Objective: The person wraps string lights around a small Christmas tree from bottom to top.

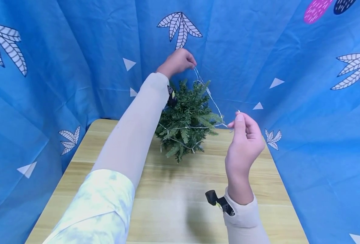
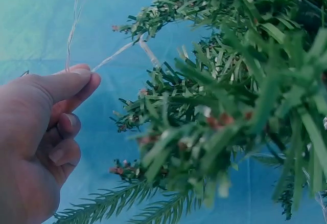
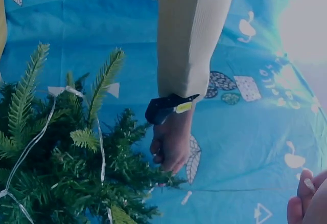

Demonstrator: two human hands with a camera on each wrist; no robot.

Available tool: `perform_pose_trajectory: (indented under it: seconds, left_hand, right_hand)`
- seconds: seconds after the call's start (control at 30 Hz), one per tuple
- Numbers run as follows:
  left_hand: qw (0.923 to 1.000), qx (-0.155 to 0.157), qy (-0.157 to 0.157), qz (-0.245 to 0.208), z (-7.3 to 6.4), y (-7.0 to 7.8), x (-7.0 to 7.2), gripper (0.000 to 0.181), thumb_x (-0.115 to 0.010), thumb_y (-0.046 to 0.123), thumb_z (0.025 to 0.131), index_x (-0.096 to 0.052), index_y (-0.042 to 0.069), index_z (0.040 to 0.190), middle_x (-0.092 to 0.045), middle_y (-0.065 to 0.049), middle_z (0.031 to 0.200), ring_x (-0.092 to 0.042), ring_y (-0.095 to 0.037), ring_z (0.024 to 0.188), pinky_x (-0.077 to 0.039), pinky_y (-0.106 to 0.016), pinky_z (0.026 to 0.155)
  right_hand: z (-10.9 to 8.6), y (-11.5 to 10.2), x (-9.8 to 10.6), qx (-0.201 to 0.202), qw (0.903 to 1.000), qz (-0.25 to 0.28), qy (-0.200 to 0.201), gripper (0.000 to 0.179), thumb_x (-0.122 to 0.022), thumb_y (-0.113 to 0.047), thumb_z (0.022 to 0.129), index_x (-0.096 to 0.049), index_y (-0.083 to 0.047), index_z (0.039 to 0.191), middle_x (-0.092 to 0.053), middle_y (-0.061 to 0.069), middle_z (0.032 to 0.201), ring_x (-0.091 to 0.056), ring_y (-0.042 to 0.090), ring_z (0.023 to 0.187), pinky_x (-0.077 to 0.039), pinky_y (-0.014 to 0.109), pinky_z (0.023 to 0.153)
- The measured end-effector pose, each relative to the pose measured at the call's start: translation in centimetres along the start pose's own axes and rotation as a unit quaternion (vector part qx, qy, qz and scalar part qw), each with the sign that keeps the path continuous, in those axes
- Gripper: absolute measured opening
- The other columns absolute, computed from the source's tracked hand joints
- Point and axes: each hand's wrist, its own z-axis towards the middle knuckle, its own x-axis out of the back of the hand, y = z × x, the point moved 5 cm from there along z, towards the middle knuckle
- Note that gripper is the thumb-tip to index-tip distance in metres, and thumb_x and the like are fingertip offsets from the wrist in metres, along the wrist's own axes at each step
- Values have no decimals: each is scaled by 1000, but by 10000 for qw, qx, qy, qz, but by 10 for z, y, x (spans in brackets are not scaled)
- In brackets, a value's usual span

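Observation:
A small green artificial Christmas tree [image 1: 186, 113] has a thin string of fairy lights [image 1: 208, 91] looped across its front branches. My left hand [image 1: 178, 62] reaches over to the far side of the tree. In the left wrist view, thumb and index finger of that hand pinch the light wire [image 2: 74, 27], beside the branches [image 2: 219, 96]. To the right of the tree, my right hand [image 1: 245, 142] is raised, pinching another stretch of the string between thumb and fingertips. The right wrist view catches only part of this hand [image 3: 311, 198], with a small clear bulb [image 3: 309, 184] at its fingers.
The tree stands toward the back of a light wooden table [image 1: 164, 203]. Blue patterned cloth [image 1: 244, 44] hangs behind and at both sides. Black wrist cameras sit on both sleeves, the right one [image 1: 219, 202] jutting out over the table.

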Motion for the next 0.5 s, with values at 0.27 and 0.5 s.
perform_pose_trajectory:
  seconds: [0.27, 0.5]
  left_hand:
    - [9998, 92, -85, 171, 4, -2, -6, 29, -56, 30, 104, -70, 23, 129, -63, 7, 138, -53, -11, 121, -43, -34, 105]
    - [10000, -36, 31, -88, 7, -5, -6, 29, -56, 27, 105, -70, 20, 128, -64, 5, 136, -54, -12, 117, -44, -33, 100]
  right_hand:
    - [8, 7, 10, -168, 9984, 251, 488, 16, -65, -11, 98, -74, 2, 98, -66, 4, 74, -62, 22, 86, -48, 31, 86]
    - [12, 2, 14, -31, 9965, 237, 803, 16, -67, -13, 98, -75, -2, 90, -67, 3, 72, -58, 22, 80, -48, 34, 85]
